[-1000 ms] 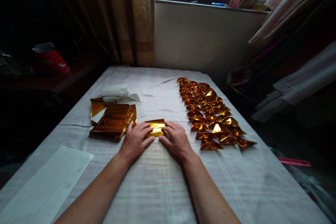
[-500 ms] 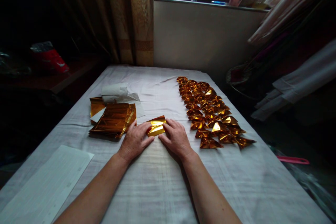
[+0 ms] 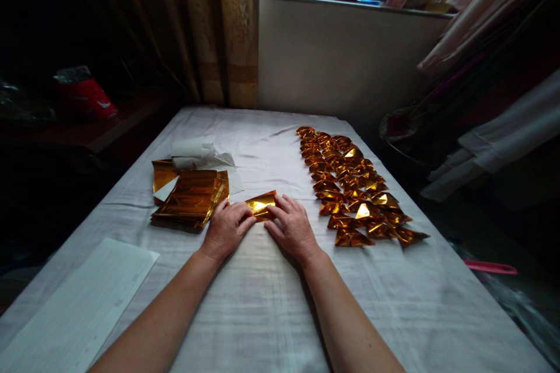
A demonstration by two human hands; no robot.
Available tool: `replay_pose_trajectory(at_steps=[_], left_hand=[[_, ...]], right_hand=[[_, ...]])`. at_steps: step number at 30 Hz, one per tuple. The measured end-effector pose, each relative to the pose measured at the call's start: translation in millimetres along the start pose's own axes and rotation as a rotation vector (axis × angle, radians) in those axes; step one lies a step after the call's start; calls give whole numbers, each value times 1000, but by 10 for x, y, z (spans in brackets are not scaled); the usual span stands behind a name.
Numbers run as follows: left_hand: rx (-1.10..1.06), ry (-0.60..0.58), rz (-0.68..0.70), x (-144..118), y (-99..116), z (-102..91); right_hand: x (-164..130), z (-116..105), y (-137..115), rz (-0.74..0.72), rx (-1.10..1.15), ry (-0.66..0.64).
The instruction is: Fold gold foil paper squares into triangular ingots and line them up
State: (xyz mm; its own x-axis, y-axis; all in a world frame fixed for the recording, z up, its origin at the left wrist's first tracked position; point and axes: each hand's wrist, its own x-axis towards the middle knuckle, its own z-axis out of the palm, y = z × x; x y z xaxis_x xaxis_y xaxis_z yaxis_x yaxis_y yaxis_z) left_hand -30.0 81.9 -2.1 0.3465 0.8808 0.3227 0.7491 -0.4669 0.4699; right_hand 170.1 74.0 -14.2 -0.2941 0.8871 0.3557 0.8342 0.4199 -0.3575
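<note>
- Both hands are working one gold foil sheet on the white cloth, just right of the stack of flat gold sheets.
- Left hand is curling onto the sheet's left edge, fingers pinching and pressing it down.
- Right hand is pressing the right edge, fingers bent over the foil, gripping it against the cloth.
- Change since a second ago: the sheet was lying as a flat folded rectangle; now one corner is tilting up and the shape is narrowing toward a point. The fold is reading as underway, not finished.
- Right of the stack, beyond the hands, rows of folded gold pieces are lying in place.
- Behind the stack, a white paper roll; nearer than the stack, a white printed sheet.
</note>
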Motion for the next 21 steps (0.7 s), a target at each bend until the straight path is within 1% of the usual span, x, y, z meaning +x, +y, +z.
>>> replay_pose_trajectory(at_steps=[4,10,13,16,19,21], left_hand=[[-19,14,-37,17,6,-7],[-59,40,-50,16,-26,1],[-79,90,-27,1,-73,18],[-112,158,8,-14,-121,32],[-133,180,-3,-22,-152,41],[-153,195,-18,-23,-163,41]], right_hand=[[20,17,-8,-1,3,11],[51,38,-23,-17,33,47],[61,24,-22,-34,87,91],[68,10,-10,23,246,164],[73,-2,-2,180,559,232],[80,-15,-15,265,768,214]])
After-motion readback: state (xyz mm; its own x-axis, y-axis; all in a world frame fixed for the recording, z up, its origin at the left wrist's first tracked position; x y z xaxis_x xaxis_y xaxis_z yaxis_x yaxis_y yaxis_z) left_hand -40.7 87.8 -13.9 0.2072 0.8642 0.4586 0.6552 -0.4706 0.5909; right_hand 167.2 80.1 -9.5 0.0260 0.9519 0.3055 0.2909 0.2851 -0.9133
